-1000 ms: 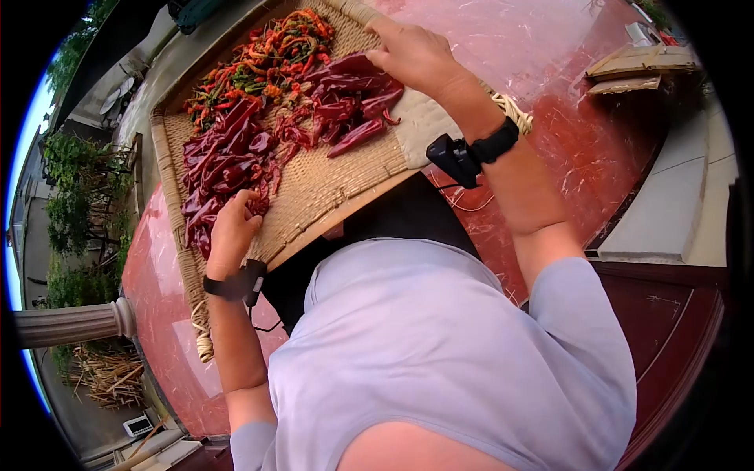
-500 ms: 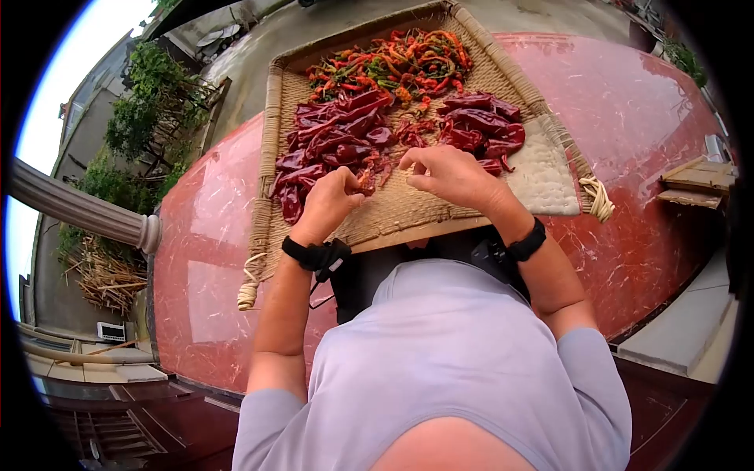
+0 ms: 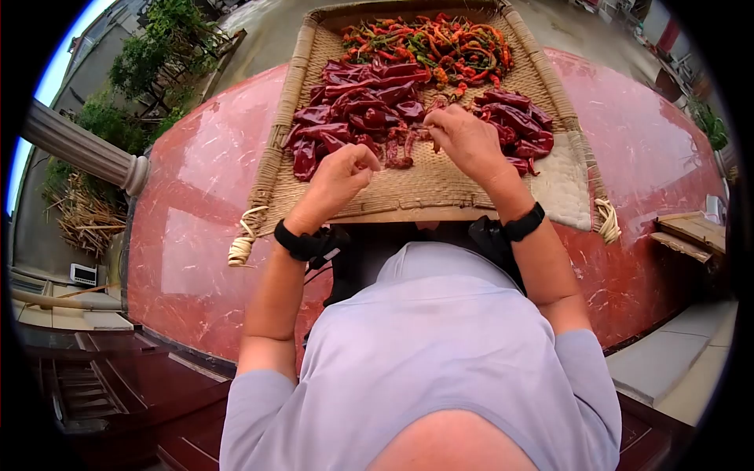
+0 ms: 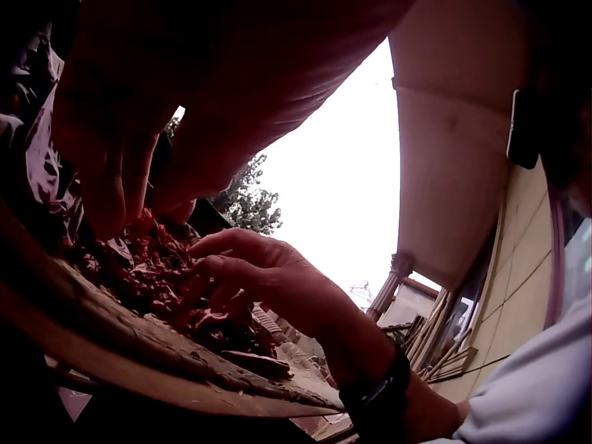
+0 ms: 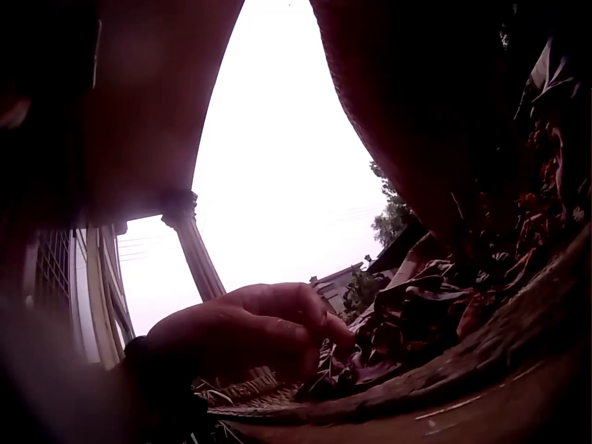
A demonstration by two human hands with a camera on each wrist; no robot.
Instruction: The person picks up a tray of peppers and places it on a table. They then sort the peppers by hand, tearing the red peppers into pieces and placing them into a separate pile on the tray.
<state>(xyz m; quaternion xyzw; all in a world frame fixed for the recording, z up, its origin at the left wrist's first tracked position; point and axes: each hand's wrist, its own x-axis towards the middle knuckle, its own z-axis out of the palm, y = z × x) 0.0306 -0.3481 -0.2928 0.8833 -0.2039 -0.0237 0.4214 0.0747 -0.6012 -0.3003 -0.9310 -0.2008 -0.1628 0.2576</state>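
Note:
Dark red dried chili peppers point(image 3: 345, 102) lie heaped on the left of a woven tray point(image 3: 440, 188). My left hand point(image 3: 338, 180) has curled fingers low over the heap's near edge, by some shriveled red chilies point(image 3: 399, 151); whether it holds one I cannot tell. My right hand point(image 3: 471, 145) points down at the tray's middle, thumb and forefinger pinching a small dark red chili point(image 3: 436, 146). A second group of large dark red chilies point(image 3: 514, 125) sits to its right. In the left wrist view, my right hand point(image 4: 287, 282) is bent over the red pile.
Thin orange, red and green chilies point(image 3: 440, 47) cover the tray's far end. A pale flat patch point(image 3: 561, 188) lines its right near corner. Rope loops point(image 3: 245, 237) mark the near corners. Around the tray spreads a glossy red floor point(image 3: 196, 220), with a column point(image 3: 86, 149) at left.
My right hand first came from the tray's far right side to its middle, and has since lifted slightly forward. My left hand shifted inward. The head view has turned, so the tray appears straighter.

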